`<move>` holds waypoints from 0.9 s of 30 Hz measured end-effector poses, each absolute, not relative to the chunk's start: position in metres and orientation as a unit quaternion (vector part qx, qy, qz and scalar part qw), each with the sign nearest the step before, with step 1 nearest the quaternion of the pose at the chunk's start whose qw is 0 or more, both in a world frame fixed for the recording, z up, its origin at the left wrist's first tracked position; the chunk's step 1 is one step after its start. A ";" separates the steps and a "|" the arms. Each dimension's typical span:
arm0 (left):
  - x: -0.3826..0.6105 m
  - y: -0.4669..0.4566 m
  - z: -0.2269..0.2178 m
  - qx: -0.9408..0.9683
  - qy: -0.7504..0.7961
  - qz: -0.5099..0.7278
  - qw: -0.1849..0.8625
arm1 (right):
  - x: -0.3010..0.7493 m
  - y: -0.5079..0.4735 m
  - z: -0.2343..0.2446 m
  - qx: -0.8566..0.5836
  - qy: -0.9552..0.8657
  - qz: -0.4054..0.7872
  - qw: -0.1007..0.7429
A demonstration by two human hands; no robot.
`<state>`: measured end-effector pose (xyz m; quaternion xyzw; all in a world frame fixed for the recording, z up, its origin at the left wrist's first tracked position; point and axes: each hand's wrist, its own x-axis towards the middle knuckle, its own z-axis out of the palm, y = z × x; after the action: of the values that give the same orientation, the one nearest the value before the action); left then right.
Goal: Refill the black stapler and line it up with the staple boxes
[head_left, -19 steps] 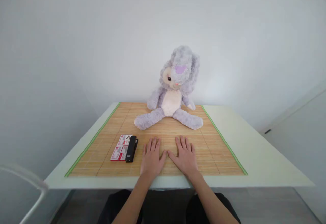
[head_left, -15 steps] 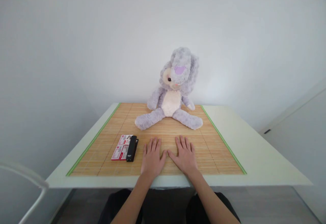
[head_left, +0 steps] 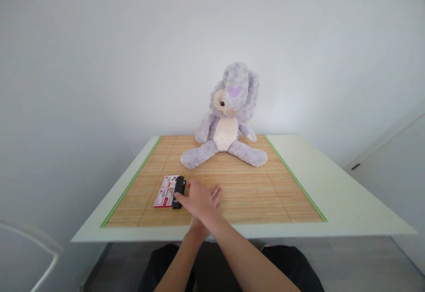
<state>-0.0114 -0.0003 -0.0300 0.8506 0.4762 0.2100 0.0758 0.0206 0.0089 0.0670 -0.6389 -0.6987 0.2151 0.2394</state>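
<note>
My right hand (head_left: 195, 200) reaches across to the left, fingers stretched out and holding nothing, its tips at the near end of a black oblong object (head_left: 179, 185). That object lies along the right edge of a red and white printed card (head_left: 165, 191) on a bamboo mat (head_left: 259, 194). My left hand (head_left: 216, 192) lies flat on the mat, mostly covered by my right hand and forearm, with only some fingers showing.
A grey plush rabbit (head_left: 229, 126) sits at the far edge of the mat, legs spread toward me. The mat has green borders and lies on a pale table (head_left: 335, 194) against a white wall. A white chair frame (head_left: 29, 239) shows at the lower left.
My right hand lifted off the mat and swung left over my left hand to the black object. The view shifted slightly to the left.
</note>
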 end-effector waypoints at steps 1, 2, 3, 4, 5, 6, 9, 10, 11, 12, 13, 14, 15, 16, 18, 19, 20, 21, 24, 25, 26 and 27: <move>-0.013 0.002 -0.031 0.857 0.464 0.208 0.090 | 0.008 0.013 0.066 -0.633 -0.701 0.229 0.237; -0.015 0.003 -0.032 0.862 0.450 0.208 0.104 | -0.001 0.018 0.064 -0.628 -0.702 0.242 0.233; -0.017 0.004 -0.032 0.867 0.437 0.209 0.117 | -0.007 0.023 0.063 -0.625 -0.703 0.252 0.230; -0.018 0.004 -0.031 0.870 0.425 0.212 0.129 | -0.010 0.028 0.061 -0.624 -0.702 0.259 0.225; -0.020 0.003 -0.029 0.872 0.415 0.217 0.140 | -0.011 0.033 0.060 -0.625 -0.701 0.263 0.221; -0.021 0.001 -0.026 0.873 0.407 0.223 0.151 | -0.009 0.037 0.060 -0.626 -0.702 0.264 0.216; -0.021 -0.007 -0.017 0.869 0.394 0.242 0.176 | 0.012 0.052 0.061 -0.621 -0.713 0.252 0.204; -0.020 -0.010 -0.013 0.865 0.397 0.250 0.181 | 0.024 0.057 0.063 -0.617 -0.721 0.244 0.201; -0.019 -0.013 -0.009 0.858 0.403 0.258 0.186 | 0.037 0.061 0.065 -0.610 -0.729 0.237 0.198; -0.018 -0.015 -0.005 0.851 0.410 0.268 0.189 | 0.053 0.066 0.068 -0.605 -0.737 0.229 0.195; -0.017 -0.018 0.000 0.843 0.418 0.278 0.191 | 0.069 0.070 0.070 -0.600 -0.744 0.221 0.192; -0.016 -0.019 0.004 0.835 0.426 0.289 0.193 | 0.087 0.073 0.072 -0.596 -0.751 0.215 0.188; -0.015 -0.020 0.007 0.827 0.434 0.301 0.193 | 0.104 0.075 0.074 -0.590 -0.758 0.209 0.183; -0.015 -0.020 0.010 0.818 0.443 0.313 0.192 | 0.121 0.077 0.076 -0.585 -0.764 0.204 0.179; -0.017 -0.018 0.014 0.794 0.471 0.338 0.181 | 0.153 0.075 0.078 -0.573 -0.777 0.199 0.171; -0.018 -0.017 0.016 0.781 0.489 0.349 0.172 | 0.167 0.073 0.079 -0.567 -0.782 0.197 0.168; -0.020 -0.016 0.016 0.768 0.507 0.357 0.162 | 0.179 0.070 0.079 -0.560 -0.787 0.197 0.167; -0.021 -0.015 0.017 0.757 0.522 0.363 0.151 | 0.188 0.067 0.079 -0.554 -0.791 0.197 0.167; -0.022 -0.017 0.016 0.753 0.538 0.357 0.124 | 0.207 0.057 0.080 -0.540 -0.800 0.198 0.173; -0.020 -0.018 0.015 0.760 0.536 0.348 0.118 | 0.210 0.054 0.080 -0.536 -0.802 0.199 0.176; -0.018 -0.020 0.015 0.769 0.532 0.337 0.112 | 0.212 0.052 0.081 -0.532 -0.803 0.201 0.178; -0.015 -0.023 0.014 0.778 0.527 0.325 0.106 | 0.213 0.050 0.082 -0.530 -0.803 0.203 0.181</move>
<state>-0.0151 -0.0225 0.0143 0.7778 0.5272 0.3253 0.1060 0.2130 0.0501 0.0820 -0.5301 -0.8032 0.2026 0.1810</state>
